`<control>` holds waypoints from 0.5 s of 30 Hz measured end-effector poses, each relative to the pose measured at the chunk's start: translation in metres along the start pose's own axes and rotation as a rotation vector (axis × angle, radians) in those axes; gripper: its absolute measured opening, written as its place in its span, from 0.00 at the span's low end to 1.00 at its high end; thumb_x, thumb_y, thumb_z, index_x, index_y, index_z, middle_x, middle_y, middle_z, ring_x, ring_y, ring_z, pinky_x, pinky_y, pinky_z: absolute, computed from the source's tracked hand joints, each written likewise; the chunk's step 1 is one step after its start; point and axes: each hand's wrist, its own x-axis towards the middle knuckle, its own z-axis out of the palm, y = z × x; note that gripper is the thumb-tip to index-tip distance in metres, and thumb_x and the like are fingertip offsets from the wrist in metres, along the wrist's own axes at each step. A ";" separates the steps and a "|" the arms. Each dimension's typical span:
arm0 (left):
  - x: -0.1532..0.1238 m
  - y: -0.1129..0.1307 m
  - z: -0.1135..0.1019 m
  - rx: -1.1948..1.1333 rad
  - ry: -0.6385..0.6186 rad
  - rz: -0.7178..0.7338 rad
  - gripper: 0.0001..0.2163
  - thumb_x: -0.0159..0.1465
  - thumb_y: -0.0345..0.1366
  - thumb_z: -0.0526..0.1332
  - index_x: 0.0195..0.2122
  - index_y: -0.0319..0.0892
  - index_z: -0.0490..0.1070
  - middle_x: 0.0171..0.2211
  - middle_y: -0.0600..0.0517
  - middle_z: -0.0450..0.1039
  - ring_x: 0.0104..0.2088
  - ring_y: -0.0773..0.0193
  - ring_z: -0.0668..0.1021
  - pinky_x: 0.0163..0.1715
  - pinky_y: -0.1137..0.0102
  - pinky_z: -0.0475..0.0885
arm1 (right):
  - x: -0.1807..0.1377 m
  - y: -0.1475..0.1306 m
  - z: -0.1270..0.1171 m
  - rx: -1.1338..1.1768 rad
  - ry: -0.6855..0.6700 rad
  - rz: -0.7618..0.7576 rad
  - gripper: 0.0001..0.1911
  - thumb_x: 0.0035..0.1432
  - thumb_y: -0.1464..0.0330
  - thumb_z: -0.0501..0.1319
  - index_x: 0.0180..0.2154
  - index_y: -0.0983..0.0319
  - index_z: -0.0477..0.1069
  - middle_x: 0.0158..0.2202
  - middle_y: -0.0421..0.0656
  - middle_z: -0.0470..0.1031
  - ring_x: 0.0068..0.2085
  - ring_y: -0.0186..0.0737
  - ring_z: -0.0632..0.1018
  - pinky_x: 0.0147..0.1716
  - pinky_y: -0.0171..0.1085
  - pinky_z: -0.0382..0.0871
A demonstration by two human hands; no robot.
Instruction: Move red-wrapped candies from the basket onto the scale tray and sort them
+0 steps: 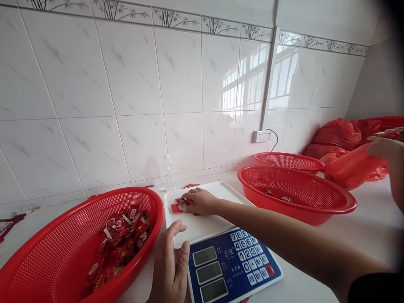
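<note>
My right hand (202, 202) reaches across a digital scale and has its fingers curled over a few small red packets (179, 206) on the white weighing tray (202, 229). The palm side of that hand and part of the packets are hidden. My left hand (172, 265) is raised by the front left corner of the scale, thumb and fingers apart, holding nothing. Below the tray, the scale's blue panel (235, 265) has three displays, whose readings I cannot make out. To the left, a red perforated basket (72, 223) contains several red wrapped packets (126, 231).
Right of the scale stands another red basket (296, 185) with a few packets inside; a third basket (287, 160) is behind it. A clear plastic bottle (168, 172) stands by the tiled wall. At far right, another person's hand (385, 151) holds a red plastic bag (350, 166).
</note>
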 end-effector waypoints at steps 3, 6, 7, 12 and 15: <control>0.000 0.001 -0.001 -0.004 -0.023 -0.005 0.18 0.68 0.49 0.52 0.52 0.44 0.67 0.49 0.43 0.73 0.51 0.52 0.74 0.41 0.61 0.74 | -0.003 0.004 0.001 -0.028 0.038 0.021 0.17 0.64 0.61 0.58 0.51 0.60 0.69 0.53 0.47 0.71 0.49 0.43 0.74 0.49 0.49 0.70; 0.000 0.001 -0.001 -0.015 -0.026 -0.022 0.18 0.68 0.49 0.52 0.52 0.44 0.67 0.49 0.43 0.73 0.52 0.52 0.73 0.40 0.62 0.74 | -0.009 0.008 0.002 -0.022 0.065 0.066 0.16 0.64 0.62 0.58 0.51 0.61 0.69 0.52 0.47 0.71 0.47 0.42 0.76 0.46 0.47 0.72; -0.001 0.001 -0.001 -0.020 -0.023 -0.027 0.18 0.68 0.49 0.52 0.52 0.44 0.67 0.48 0.43 0.72 0.52 0.53 0.73 0.40 0.62 0.74 | -0.011 0.010 0.002 -0.015 0.078 0.087 0.15 0.65 0.62 0.58 0.51 0.61 0.69 0.51 0.46 0.72 0.47 0.41 0.76 0.46 0.47 0.72; -0.001 0.000 0.000 -0.036 -0.024 -0.027 0.18 0.68 0.49 0.53 0.52 0.45 0.67 0.48 0.43 0.72 0.50 0.54 0.74 0.40 0.63 0.73 | -0.026 0.037 -0.017 0.012 0.189 0.272 0.16 0.64 0.62 0.58 0.51 0.62 0.68 0.49 0.46 0.72 0.44 0.41 0.77 0.42 0.45 0.74; -0.001 0.000 0.000 -0.042 -0.027 -0.031 0.18 0.68 0.49 0.53 0.53 0.45 0.67 0.48 0.44 0.72 0.50 0.54 0.74 0.40 0.63 0.72 | -0.041 0.065 -0.043 -0.034 0.306 0.421 0.17 0.64 0.62 0.59 0.51 0.63 0.68 0.49 0.46 0.72 0.44 0.41 0.77 0.42 0.45 0.74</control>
